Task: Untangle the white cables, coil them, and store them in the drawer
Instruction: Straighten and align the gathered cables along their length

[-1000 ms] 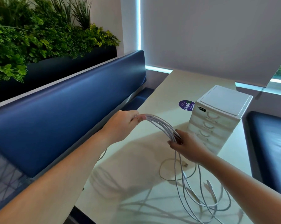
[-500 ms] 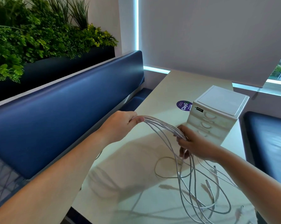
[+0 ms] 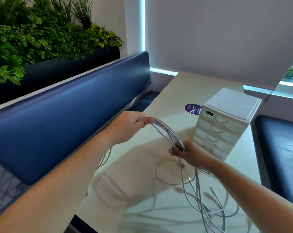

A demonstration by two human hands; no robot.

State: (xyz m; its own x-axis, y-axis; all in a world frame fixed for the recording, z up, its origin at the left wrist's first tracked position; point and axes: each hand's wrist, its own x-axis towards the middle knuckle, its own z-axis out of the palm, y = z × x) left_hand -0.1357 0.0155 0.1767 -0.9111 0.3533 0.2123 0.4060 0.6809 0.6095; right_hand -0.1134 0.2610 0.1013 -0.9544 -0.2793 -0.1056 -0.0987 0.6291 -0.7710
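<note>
A bundle of several white cables (image 3: 166,132) arches through the air between my two hands above the pale table (image 3: 176,91). My left hand (image 3: 127,126) grips one end of the bundle at the table's left edge. My right hand (image 3: 188,153) grips the bundle lower down, in front of the small white drawer unit (image 3: 226,121). Below my right hand the cables hang and spread in tangled loops on the table (image 3: 208,204), plugs showing. One loose loop (image 3: 164,174) lies flat under my hands. All the drawers look closed.
A blue bench backrest (image 3: 66,111) runs along the table's left side, with a planter of green plants (image 3: 41,39) above it. A second blue seat (image 3: 280,148) is at the right. A purple round sticker (image 3: 192,108) lies beside the drawer unit.
My right hand has slid down and slightly left along the bundle, fingers closing round it again. The hanging loops have swung and shifted on the table. My left hand has stayed in place.
</note>
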